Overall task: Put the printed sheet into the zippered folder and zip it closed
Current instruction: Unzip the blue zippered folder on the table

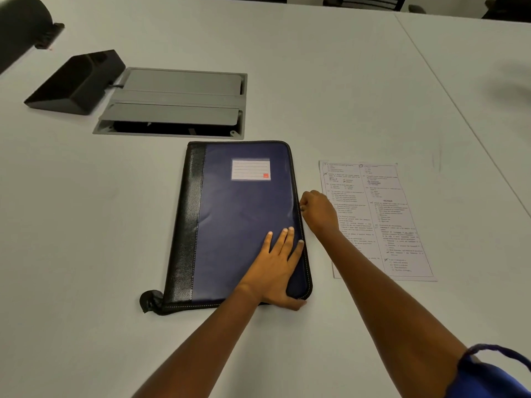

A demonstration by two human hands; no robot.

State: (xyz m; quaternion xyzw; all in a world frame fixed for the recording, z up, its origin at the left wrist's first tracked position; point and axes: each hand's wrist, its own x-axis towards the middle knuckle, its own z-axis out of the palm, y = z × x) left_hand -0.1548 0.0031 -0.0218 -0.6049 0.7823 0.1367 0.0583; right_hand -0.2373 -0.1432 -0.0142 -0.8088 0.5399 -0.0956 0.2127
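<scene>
A blue zippered folder (238, 214) with a black spine and a white label lies flat on the table, cover down and closed. My left hand (275, 268) presses flat on its lower right corner, fingers straight, thumb under the front edge. My right hand (317, 212) is at the folder's right edge, fingers curled and pinching something small there, apparently the zipper pull. The printed sheet (385, 222) lies flat on the table just right of the folder, partly under my right forearm.
A grey cable hatch (175, 101) is set into the white table (86, 225) behind the folder. A black wedge-shaped device (77, 81) stands at its left. A table seam runs diagonally at the far right. A blue sleeve shows at the bottom right.
</scene>
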